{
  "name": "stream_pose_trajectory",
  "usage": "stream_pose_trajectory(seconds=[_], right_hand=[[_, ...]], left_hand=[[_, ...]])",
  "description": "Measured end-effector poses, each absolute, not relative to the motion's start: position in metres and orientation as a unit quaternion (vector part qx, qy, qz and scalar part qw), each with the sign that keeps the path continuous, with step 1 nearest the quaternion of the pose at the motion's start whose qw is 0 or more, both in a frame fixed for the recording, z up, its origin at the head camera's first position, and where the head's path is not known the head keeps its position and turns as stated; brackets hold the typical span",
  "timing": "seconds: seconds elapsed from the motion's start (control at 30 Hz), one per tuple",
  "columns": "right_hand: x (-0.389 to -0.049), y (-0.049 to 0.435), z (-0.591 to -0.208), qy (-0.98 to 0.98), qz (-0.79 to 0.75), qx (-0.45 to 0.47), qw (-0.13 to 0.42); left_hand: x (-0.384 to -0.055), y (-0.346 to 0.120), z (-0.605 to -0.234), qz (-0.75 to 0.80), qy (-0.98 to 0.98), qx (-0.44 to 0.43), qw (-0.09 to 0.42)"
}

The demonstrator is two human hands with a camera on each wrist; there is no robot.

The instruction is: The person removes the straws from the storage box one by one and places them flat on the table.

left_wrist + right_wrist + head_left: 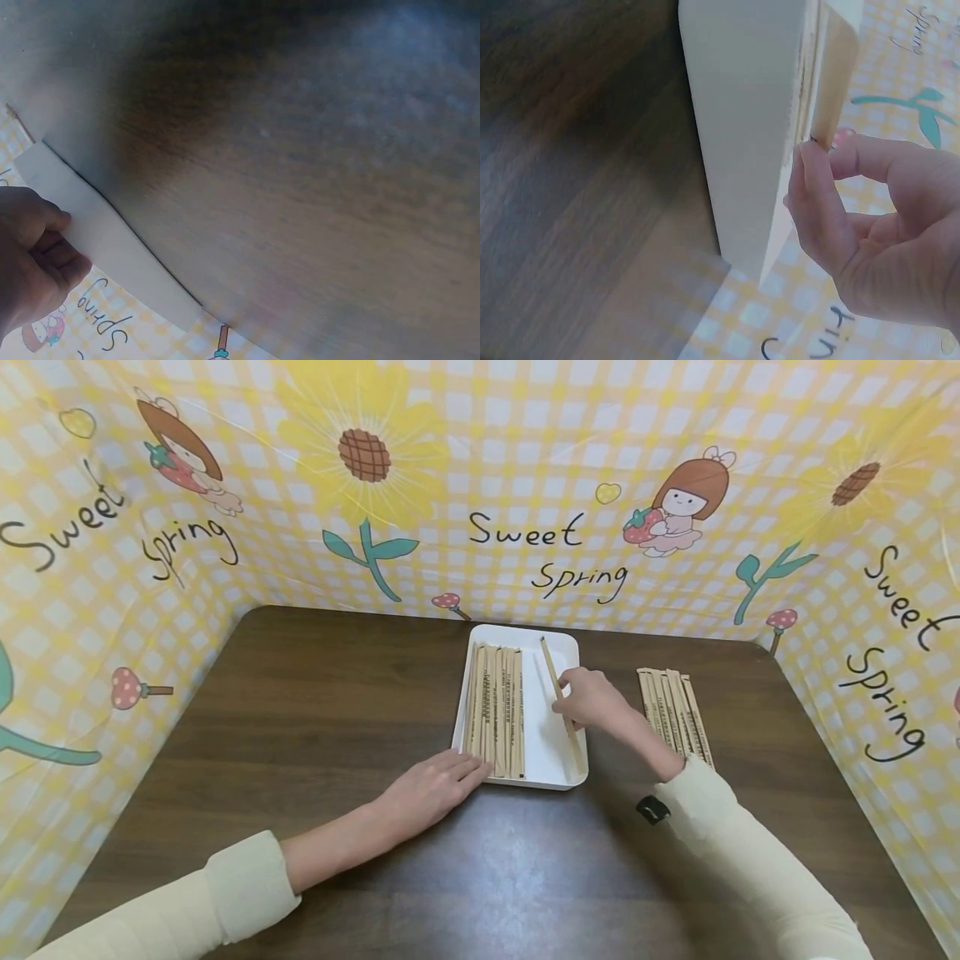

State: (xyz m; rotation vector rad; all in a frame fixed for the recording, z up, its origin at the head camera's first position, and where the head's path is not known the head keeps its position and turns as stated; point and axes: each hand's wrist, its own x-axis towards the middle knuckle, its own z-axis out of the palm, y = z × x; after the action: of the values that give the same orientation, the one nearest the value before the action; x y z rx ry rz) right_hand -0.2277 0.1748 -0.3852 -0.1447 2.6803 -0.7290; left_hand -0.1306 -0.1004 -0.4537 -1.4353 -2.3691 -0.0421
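1. A patterned cloth (517,468) of yellow and pink checks, sunflowers and the words "Sweet Spring" fills the top and both sides of the head view; below it a dark brown, wood-grained table (337,685) spreads across the middle.
2. Right of centre lies a white tray (542,752), rectangular with rounded corners. The head view shows its contents; both wrist views show the smooth, pale outer wall instead.
3. Slim tan packets (495,710), papery and printed with dark characters, lie side by side in the tray's left part.
4. The right hand (592,700) pinches a single packet (551,664) between thumb and fingers, slanted over the tray's bare right part. The right wrist view shows the fingertips meeting on it up close; whether its lower end touches the tray floor, I cannot tell.
5. The left hand (435,785) reaches in from the lower left, palm down, fingers at the tray's near left corner. The left wrist view shows bent fingers beside the wall; whether they grip the rim, I cannot tell.
6. Further right, a loose row of similar packets (671,710) lies on the wood, partly behind the right forearm's cream sleeve (705,797).
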Motion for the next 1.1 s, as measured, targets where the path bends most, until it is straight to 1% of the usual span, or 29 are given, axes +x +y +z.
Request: stream_pose_trajectory(seconds=[0.5,0.83,1.0,1.1], right_hand=[[-0.215,0.223,-0.372,0.955,-0.257,-0.054,0.139],[-0.202,0.267,-0.374,0.971,-0.209,-0.034,0.109],[-0.195,0.292,-0.378,0.974,-0.193,-0.007,0.123],[-0.191,0.307,-0.38,0.977,-0.181,0.001,0.117]], left_hand=[[-0.13,-0.101,-0.454,-0.023,-0.837,-0.509,0.198],[-0.131,-0.1,-0.454,-0.023,-0.837,-0.51,0.198],[-0.131,-0.1,-0.453,-0.018,-0.837,-0.51,0.196],[-0.131,-0.1,-0.452,-0.016,-0.838,-0.51,0.194]])
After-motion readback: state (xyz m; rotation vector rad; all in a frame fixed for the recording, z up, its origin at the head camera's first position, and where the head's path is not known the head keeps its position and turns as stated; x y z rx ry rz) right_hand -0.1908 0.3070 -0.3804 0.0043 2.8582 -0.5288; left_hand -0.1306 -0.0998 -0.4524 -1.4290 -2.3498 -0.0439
